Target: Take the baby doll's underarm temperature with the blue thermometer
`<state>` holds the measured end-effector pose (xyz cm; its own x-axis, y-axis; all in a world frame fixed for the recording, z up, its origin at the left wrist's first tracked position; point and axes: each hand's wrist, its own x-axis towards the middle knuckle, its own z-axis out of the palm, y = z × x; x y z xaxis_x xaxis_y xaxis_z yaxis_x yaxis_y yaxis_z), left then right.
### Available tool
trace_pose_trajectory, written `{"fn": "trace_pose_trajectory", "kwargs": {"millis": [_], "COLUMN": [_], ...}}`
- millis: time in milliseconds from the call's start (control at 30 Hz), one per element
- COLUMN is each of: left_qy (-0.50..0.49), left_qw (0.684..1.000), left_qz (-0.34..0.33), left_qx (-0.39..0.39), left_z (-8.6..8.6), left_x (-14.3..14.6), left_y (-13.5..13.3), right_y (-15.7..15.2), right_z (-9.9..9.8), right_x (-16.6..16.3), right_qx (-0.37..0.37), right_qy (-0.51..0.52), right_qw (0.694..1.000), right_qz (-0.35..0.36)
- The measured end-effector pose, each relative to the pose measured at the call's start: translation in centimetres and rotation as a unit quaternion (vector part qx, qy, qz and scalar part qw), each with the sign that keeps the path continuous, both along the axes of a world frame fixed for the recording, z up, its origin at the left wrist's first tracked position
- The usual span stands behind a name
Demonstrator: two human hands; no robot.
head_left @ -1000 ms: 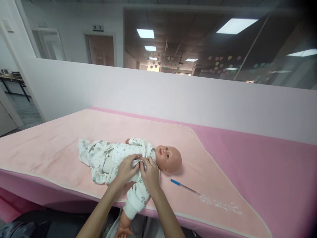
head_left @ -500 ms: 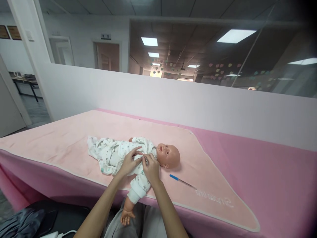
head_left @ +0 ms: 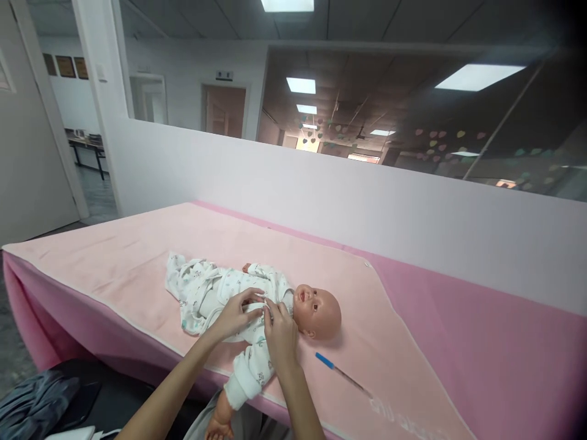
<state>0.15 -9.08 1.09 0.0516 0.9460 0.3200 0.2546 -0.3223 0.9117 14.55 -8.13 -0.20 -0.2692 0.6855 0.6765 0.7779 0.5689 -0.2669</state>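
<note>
A baby doll point(head_left: 316, 310) in a white printed romper point(head_left: 215, 287) lies on its back on a pale pink blanket point(head_left: 114, 269), head to the right. My left hand point(head_left: 233, 316) rests on the doll's chest, fingers curled and pinching the romper's front. My right hand point(head_left: 279, 333) is beside it near the collar, fingers pressed together on the same fabric edge. The doll's near arm point(head_left: 229, 397) hangs over the table's front edge.
A blue-capped pen point(head_left: 342, 371) lies on the blanket right of the doll's head. The table wears a darker pink cover point(head_left: 481, 342). A white partition wall point(head_left: 367, 201) with glass above runs behind. Dark fabric point(head_left: 32, 403) lies low at the left.
The view has shifted and tilted up a little. Both hands stay on the romper's chest with only slight finger movements; the doll has not moved on the blanket.
</note>
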Motion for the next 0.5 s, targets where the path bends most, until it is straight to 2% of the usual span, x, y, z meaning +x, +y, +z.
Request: {"fn": "trace_pose_trajectory", "kwargs": {"millis": [100, 200, 367, 500], "left_qy": [0.046, 0.105, 0.142, 0.131], "left_qw": [0.999, 0.993, 0.988, 0.990], "left_qz": [0.021, 0.045, 0.034, 0.040], "left_qx": [0.009, 0.023, 0.039, 0.025], "left_z": [0.4, 0.5, 0.6, 0.6], "left_x": [0.1, 0.2, 0.2, 0.2], "left_y": [-0.1, 0.0, 0.3, 0.2], "right_y": [0.0, 0.0, 0.5, 0.9], "right_z": [0.9, 1.8, 2.7, 2.7], "right_x": [0.2, 0.4, 0.6, 0.6], "right_qx": [-0.003, -0.019, -0.025, -0.075], "right_qy": [-0.049, -0.052, 0.012, 0.071], "right_qw": [0.999, 0.998, 0.999, 0.990], "right_qz": [-0.002, -0.001, 0.047, 0.101]}}
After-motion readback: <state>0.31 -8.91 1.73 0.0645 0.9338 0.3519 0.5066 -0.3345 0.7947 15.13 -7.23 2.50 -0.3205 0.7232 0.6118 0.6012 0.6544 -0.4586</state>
